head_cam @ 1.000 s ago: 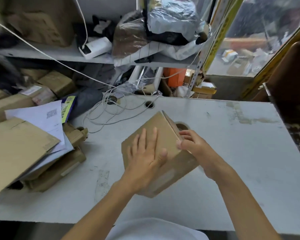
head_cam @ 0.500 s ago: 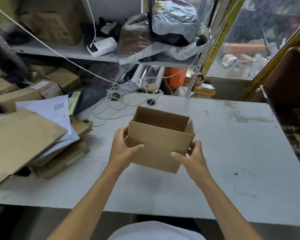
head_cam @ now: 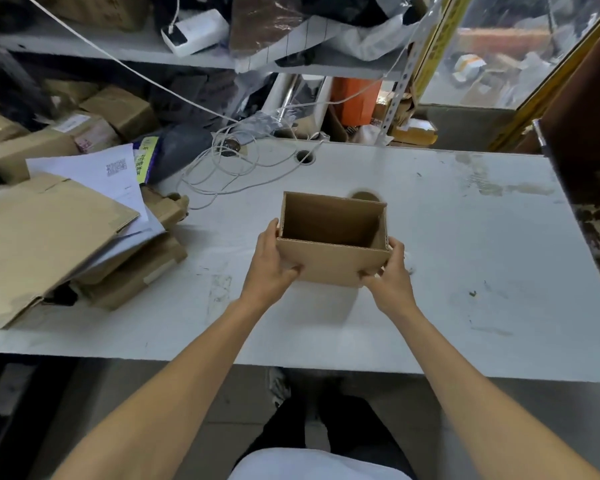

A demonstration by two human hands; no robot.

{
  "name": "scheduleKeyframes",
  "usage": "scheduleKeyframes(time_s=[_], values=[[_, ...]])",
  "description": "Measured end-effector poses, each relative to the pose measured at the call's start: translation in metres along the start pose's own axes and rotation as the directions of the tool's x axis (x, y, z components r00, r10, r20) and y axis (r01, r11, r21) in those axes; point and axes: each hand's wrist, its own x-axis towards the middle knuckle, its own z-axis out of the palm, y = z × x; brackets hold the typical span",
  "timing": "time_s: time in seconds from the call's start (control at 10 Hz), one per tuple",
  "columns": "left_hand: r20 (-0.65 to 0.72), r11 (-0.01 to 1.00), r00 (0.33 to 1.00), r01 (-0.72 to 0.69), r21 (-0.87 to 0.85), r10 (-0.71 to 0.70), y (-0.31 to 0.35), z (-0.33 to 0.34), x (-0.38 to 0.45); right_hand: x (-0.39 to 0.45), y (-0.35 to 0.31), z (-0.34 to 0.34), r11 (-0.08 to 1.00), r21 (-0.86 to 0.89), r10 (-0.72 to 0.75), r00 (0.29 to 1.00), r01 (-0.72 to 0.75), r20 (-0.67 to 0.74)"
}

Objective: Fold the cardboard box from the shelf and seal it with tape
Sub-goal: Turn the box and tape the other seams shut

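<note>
A person grips an open-topped box (head_cam: pixel 329 261) between both hands, the left hand (head_cam: pixel 269 268) and right hand (head_cam: pixel 388 275) clamped on its two near corners, over a white table (head_cam: pixel 465 237). Flattened cardboard (head_cam: pixel 42 233) lies well left.

Both arms are bare all the way up, no sleeves showing anywhere in the shot, so probably short sleeves or something sleeveless (can't tell which). No watch, rings or bracelets on the left hand (head_cam: pixel 269 268) or the right hand (head_cam: pixel 390 277). At the bottom edge there's a white top (head_cam: pixel 321 464), plain as far as I can see. Below that, dark trousers (head_cam: pixel 329 422), black or close to it.
</note>
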Motion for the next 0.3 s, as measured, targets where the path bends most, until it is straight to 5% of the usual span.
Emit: scheduleKeyframes(time_s=[0.3], values=[[0.056,0.906,0.994,0.062,0.42,-0.093,0.032,-0.036,-0.003,-0.003,-0.017,-0.055,0.974,-0.223,-0.04,0.999,0.036,-0.011]])
